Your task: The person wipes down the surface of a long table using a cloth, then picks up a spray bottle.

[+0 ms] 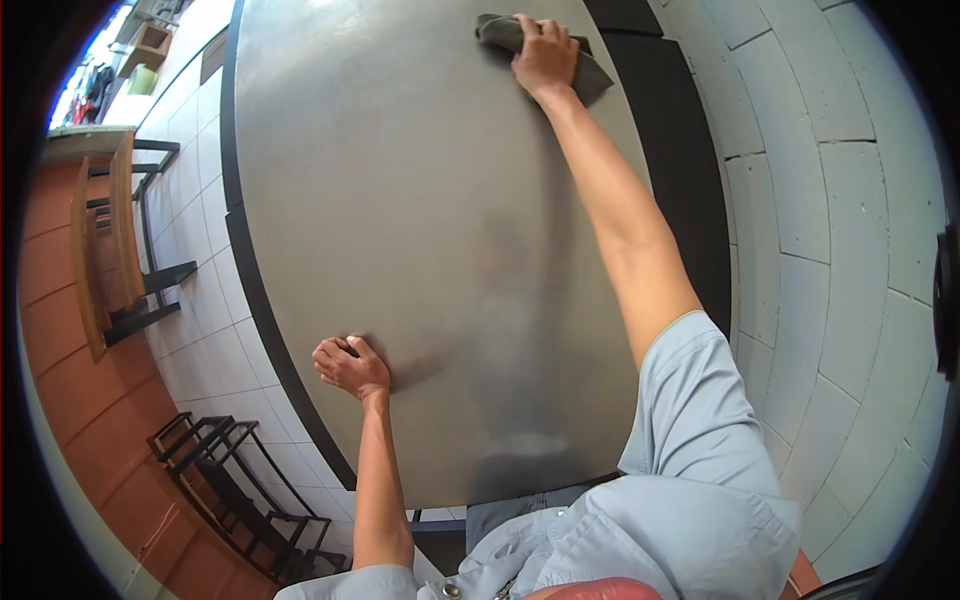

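My right hand [548,58] presses a dark grey cloth [594,82] onto the far right part of a smooth metal tabletop [400,180]. The cloth is bunched under the fingers, with one corner sticking out to the right. That arm is stretched far forward. My left hand [352,367] rests closed near the left edge of the same tabletop, its fingers curled in. A dark patch shows between thumb and fingers; whether anything is inside cannot be made out.
Dark bench-like surfaces [690,180] run along the table's right side, beside a pale block wall [800,190]. To the left, a wooden chair [125,240] and black metal frames [235,470] stand on white floor tiles [200,350] by an orange wall [60,350].
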Demonstrator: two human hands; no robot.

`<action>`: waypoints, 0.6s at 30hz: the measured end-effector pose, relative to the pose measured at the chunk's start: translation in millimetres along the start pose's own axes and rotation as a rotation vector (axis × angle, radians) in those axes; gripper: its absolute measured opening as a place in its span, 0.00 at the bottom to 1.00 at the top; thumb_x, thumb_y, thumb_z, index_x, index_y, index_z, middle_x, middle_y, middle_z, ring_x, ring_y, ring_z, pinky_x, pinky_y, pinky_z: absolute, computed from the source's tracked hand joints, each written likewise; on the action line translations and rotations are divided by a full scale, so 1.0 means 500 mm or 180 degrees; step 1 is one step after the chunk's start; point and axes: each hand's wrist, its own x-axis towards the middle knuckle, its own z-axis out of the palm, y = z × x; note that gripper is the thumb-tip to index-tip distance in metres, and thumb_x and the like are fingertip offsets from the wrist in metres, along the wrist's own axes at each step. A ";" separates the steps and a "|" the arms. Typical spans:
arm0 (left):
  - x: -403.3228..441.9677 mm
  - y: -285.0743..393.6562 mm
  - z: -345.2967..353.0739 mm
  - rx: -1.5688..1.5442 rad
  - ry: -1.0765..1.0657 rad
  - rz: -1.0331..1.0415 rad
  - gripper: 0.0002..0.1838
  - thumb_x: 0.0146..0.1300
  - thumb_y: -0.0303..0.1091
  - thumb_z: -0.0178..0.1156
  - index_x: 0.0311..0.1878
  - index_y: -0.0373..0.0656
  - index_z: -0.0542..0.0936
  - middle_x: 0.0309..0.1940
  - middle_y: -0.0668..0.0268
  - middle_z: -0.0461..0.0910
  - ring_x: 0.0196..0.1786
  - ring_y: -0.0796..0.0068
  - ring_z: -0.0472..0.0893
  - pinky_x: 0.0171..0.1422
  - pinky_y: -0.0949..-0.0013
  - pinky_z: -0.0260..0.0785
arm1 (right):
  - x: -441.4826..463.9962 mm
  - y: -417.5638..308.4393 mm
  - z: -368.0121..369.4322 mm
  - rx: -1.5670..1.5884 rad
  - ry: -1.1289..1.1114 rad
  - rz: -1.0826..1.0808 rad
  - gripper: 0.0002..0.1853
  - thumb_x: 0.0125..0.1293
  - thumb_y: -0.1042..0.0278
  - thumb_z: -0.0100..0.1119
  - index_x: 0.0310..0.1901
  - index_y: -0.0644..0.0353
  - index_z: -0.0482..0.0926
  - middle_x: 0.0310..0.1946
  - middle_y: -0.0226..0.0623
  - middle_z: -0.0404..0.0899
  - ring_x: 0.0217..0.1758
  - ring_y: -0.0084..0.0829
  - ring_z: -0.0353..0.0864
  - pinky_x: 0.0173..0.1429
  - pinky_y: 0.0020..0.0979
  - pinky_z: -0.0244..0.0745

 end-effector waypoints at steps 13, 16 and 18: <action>-0.006 -0.002 -0.010 0.0013 0.0107 0.0083 0.15 0.72 0.48 0.57 0.43 0.45 0.75 0.53 0.58 0.73 0.62 0.51 0.73 0.71 0.44 0.62 | -0.267 0.193 -0.202 -0.0069 -0.0280 0.0410 0.44 0.62 0.67 0.81 0.79 0.36 0.73 0.79 0.41 0.76 0.83 0.46 0.73 0.81 0.52 0.70; -0.012 -0.006 -0.011 0.0005 0.0150 0.0097 0.16 0.72 0.49 0.56 0.44 0.45 0.76 0.54 0.58 0.74 0.62 0.51 0.73 0.71 0.43 0.62 | -0.366 0.201 -0.275 0.0113 -0.0455 0.0381 0.44 0.62 0.69 0.82 0.79 0.36 0.73 0.79 0.42 0.75 0.83 0.48 0.73 0.82 0.53 0.70; -0.017 -0.014 -0.012 0.0062 0.0090 0.0108 0.16 0.73 0.50 0.56 0.46 0.45 0.77 0.55 0.57 0.74 0.63 0.51 0.73 0.72 0.44 0.62 | -0.446 0.205 -0.323 0.0110 -0.0479 0.0330 0.45 0.62 0.71 0.81 0.80 0.36 0.72 0.81 0.44 0.74 0.84 0.50 0.72 0.82 0.53 0.70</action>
